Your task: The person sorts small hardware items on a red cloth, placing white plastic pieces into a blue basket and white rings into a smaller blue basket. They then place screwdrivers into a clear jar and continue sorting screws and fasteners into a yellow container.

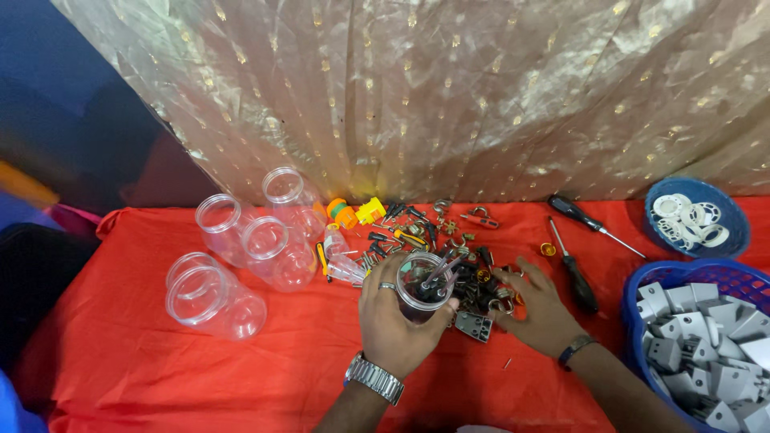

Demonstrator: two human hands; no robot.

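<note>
Left hand (pixel 395 321) grips clear plastic jar (pixel 423 282) holding dark hardware; right hand (pixel 536 309), fingers spread, holding nothing, rests on pile of small metal parts (pixel 449 240) atop red cloth (pixel 160 353).

Draped across the back, a sheer golden curtain of crinkled fabric with small shiny dots (pixel 449 96), gathered in folds and catching soft light. Below, a bright red cloth-covered table (pixel 160 369), creased toward its near edge. To the left, dark blue shadowy wall (pixel 48 72), blurred.
</note>
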